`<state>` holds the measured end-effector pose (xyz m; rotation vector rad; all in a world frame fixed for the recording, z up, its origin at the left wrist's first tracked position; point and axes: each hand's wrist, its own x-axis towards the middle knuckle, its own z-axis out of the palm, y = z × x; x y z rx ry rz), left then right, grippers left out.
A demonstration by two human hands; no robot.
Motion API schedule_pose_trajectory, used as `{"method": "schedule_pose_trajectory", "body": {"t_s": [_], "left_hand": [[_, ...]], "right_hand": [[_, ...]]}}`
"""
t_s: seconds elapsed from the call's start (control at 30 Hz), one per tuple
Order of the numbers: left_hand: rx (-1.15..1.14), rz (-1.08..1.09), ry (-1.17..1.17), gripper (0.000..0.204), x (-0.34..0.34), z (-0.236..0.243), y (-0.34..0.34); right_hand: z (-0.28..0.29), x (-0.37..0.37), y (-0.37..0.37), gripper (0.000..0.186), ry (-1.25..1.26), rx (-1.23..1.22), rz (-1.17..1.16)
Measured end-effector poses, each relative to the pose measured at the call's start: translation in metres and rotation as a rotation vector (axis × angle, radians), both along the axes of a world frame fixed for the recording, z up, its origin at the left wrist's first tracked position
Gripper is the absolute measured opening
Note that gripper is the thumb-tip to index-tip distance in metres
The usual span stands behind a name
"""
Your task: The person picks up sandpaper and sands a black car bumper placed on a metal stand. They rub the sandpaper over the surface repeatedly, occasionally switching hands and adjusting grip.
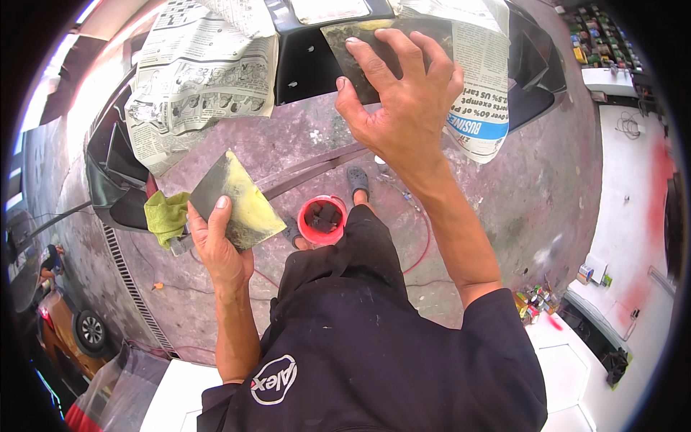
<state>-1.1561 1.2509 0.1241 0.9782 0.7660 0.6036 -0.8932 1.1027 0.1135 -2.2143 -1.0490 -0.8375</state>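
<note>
My left hand (219, 252) grips a thin square board (216, 180), thumb on its top face. The board is dark grey with a thick smear of yellow paste, like body filler, along one side. My right hand (403, 93) is spread wide over a dark flat sheet (360, 54) with a yellow smear at its far edge. I cannot tell how firmly its fingertips touch that sheet. Beneath is a black car bumper (299, 68), partly covered by newspaper sheets (205, 72) on the left and more newspaper (479, 79) on the right.
A green cloth (167, 216) hangs at the bumper's left end. Between my feet stands a red bucket (306, 229) with dark pieces inside. A thin red hose (425, 245) curves over the stained concrete floor. Small cans (533, 302) cluster at right; a floor grate (129, 277) runs along the left.
</note>
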Motion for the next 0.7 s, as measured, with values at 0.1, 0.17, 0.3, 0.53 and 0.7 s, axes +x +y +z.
{"method": "schedule_pose_trajectory", "body": {"t_s": [0.1, 0.17, 0.3, 0.53, 0.7], "left_hand": [[-0.003, 0.012, 0.0, 0.034, -0.001, 0.002, 0.0], [-0.005, 0.015, -0.001, 0.034, -0.001, 0.002, -0.001], [-0.004, 0.015, 0.003, 0.034, -0.001, 0.001, -0.001], [0.0, 0.016, -0.004, 0.035, -0.003, 0.001, 0.002], [-0.001, 0.009, -0.014, 0.036, -0.004, 0.0, 0.002]], "right_hand": [[0.003, -0.004, 0.0, 0.04, 0.0, -0.012, -0.003], [0.005, -0.005, 0.0, 0.04, -0.01, 0.0, 0.0], [0.003, -0.002, 0.003, 0.041, -0.006, -0.004, 0.001], [0.012, -0.012, 0.001, 0.042, -0.006, -0.023, -0.018], [0.001, -0.006, 0.008, 0.039, -0.018, 0.003, 0.01]]}}
